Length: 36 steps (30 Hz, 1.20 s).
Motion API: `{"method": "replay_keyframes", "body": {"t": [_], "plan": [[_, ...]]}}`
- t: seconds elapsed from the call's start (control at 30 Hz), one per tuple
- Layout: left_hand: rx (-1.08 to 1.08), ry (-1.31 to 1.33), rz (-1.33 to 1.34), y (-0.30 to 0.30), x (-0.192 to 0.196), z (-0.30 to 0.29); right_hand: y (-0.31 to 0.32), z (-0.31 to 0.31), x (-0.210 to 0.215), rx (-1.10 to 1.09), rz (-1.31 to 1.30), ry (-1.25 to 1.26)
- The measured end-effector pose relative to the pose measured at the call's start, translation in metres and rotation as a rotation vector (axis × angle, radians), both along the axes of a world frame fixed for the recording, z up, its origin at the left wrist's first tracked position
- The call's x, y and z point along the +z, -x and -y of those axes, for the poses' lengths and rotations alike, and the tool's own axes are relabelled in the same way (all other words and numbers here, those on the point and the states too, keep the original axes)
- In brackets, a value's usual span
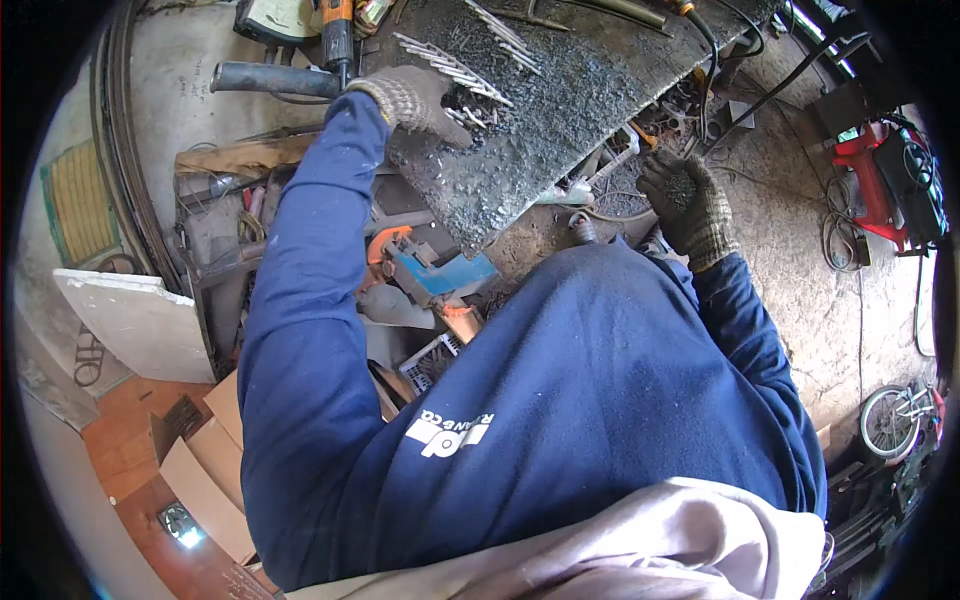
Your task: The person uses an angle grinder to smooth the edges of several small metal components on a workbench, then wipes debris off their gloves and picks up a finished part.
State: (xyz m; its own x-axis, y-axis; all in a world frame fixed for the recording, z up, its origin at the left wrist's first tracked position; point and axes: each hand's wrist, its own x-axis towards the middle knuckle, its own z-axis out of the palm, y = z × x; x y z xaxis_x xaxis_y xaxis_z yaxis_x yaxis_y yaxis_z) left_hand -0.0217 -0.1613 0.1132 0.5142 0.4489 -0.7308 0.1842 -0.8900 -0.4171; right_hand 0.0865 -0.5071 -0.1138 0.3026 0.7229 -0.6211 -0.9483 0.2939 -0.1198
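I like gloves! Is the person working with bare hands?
No, both the left hand and the right hand wear knitted work gloves.

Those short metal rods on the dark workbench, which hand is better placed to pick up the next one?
Left, probably. The left hand in its knit glove already rests on the workbench beside the metal rods. The right hand is held off the bench edge, palm up, apparently cupping small bits.
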Motion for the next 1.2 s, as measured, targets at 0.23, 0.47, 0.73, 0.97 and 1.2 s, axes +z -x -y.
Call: {"method": "replay_keyframes", "body": {"t": [0.23,0.47,0.73,0.97,1.2], "plan": [[-0.002,0.117,-0.093,-0.009,-0.008,0.006,0.003,-0.008,0.005,0.01,0.016,0.03],[0.025,0.37,0.084,0.006,-0.004,-0.007,0.005,-0.009,0.013,-0.006,0.02,0.033],[-0.039,-0.04,-0.039,0.008,0.005,-0.003,0.011,-0.008,0.006,-0.001,0.016,0.064],[0.174,0.297,-0.042,-0.004,0.0,-0.02,0.013,-0.016,-0.004,0.026,0.037,0.027],[0.015,0.322,-0.004,-0.004,-0.004,-0.003,0.021,-0.011,-0.006,0.022,0.163,0.005]]}}
